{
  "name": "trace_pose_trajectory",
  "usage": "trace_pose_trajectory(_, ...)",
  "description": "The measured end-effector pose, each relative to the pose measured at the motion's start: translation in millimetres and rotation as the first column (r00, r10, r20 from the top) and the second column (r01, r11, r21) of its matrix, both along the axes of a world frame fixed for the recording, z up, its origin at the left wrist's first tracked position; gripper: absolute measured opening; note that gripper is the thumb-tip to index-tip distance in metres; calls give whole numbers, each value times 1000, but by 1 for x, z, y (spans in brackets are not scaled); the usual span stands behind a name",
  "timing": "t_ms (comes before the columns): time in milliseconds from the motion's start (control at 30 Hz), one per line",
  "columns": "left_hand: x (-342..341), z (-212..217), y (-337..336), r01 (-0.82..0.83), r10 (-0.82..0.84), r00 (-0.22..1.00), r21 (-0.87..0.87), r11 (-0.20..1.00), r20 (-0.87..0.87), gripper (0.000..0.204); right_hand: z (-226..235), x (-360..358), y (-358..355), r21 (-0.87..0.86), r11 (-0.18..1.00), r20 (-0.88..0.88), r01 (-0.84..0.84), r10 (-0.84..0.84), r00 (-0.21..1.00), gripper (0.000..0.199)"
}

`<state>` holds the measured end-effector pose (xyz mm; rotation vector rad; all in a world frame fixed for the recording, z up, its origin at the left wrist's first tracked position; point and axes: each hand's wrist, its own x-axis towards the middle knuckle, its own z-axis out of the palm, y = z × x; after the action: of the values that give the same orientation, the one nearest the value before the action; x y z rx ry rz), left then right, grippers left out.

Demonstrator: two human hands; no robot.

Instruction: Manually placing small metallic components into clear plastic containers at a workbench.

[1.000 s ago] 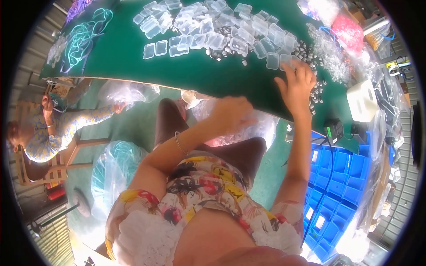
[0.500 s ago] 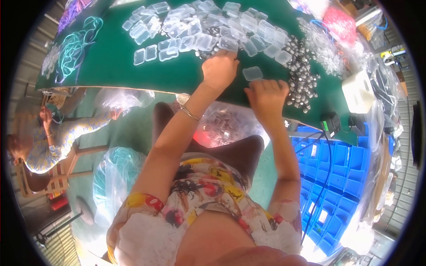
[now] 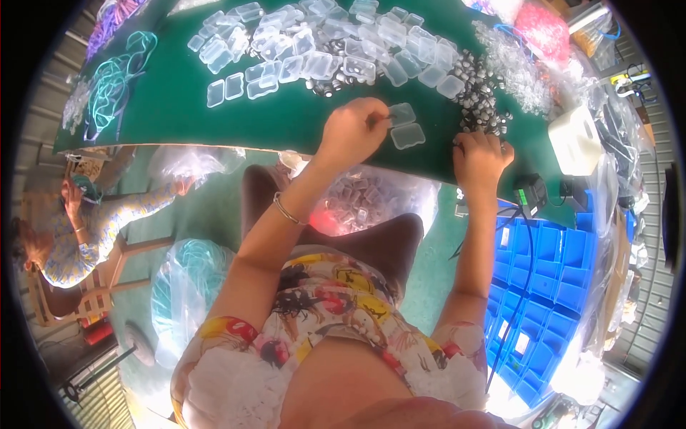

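My left hand [image 3: 355,132] is closed in a pinch, its fingertips at the left edge of two clear plastic panels. A small dark spot shows at the fingertips, too small to name. The panels, a far one [image 3: 403,113] and a near one [image 3: 408,136], lie edge to edge like an open flat box; I cannot tell if they are joined. To the right, my right hand [image 3: 483,164] has curled fingers at the near edge of a heap of small black and silver pieces [image 3: 480,107]. What its fingertips hold, if anything, is hidden.
Many clear plastic boxes [image 3: 321,66] cover the far part of the green table [image 3: 168,114]. Teal cords [image 3: 121,79] lie left, a white container [image 3: 574,145] right. A bag of clear pieces [image 3: 357,196] is below the table edge. Another person [image 3: 107,229] sits left.
My left hand has come back from the box pile toward me. My right hand has moved right to the small pieces. Two clear panels now show where one did.
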<state>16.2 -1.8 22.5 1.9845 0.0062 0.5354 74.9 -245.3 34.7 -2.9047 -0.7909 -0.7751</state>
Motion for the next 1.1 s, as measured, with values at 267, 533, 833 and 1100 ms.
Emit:
trace_pose_trajectory(267, 0, -11, -28, -31, 3, 994, 244, 969, 113, 10, 11, 3, 35, 558, 770, -146, -310, 459, 876, 19)
trace_pose_trajectory(533, 4, -17, -33, -134, 109, 990, 351, 927, 89, 22, 19, 7, 63, 284, 820, -218, -497, 560, 799, 20)
trace_pose_trajectory(833, -8, -12, -28, -8, 8, 1000, 496, 868, 3, 46, -2, 35, 66, 332, 826, -172, -455, 527, 832, 19)
trace_pose_trajectory(1100, -16, -15, -17, -44, -15, 989, 396, 917, 144, 48, 14, 21, 47, 575, 747, -410, -333, 616, 673, 36)
